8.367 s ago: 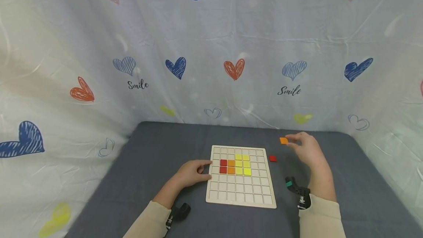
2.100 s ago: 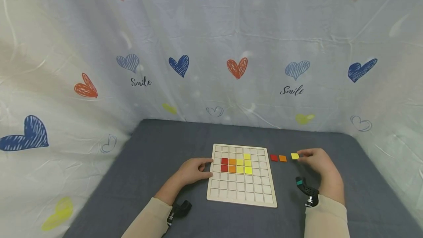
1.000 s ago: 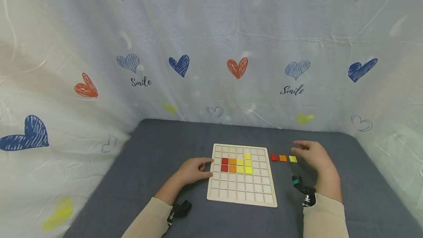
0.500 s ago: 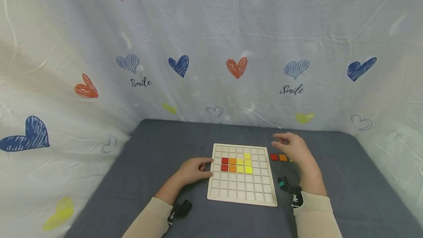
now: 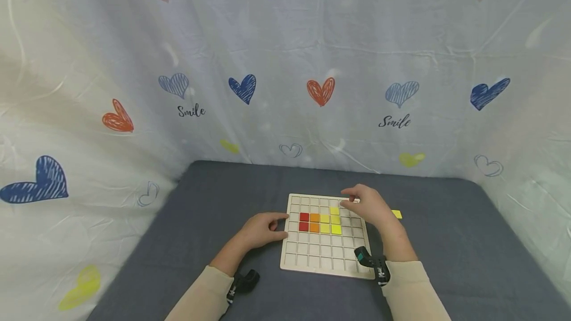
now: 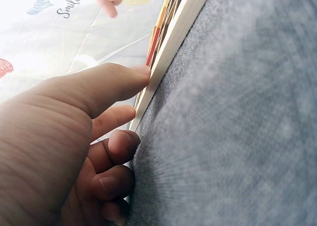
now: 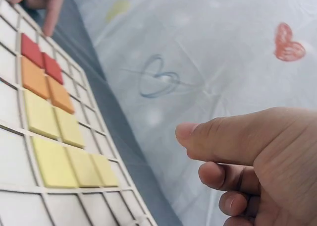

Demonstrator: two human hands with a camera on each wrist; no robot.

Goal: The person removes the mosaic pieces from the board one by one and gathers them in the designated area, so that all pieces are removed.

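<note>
Within gridded board (image 5: 314,249), red, orange, yellow tiles (image 5: 323,219)

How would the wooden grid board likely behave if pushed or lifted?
The wooden grid board is probably stiff: its edge looks straight in the left wrist view. Pushed, it would likely slide rather than roll or tip, since it lies flat on the grey cloth. Lifted at a slant, it might shed the coloured tiles, which look like separate pieces in its cells.

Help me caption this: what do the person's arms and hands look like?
Long cream fabric sleeves lead to an ungloved left hand and right hand. Each side has a black strapped wrist camera, the right one bearing a teal patch.
</note>
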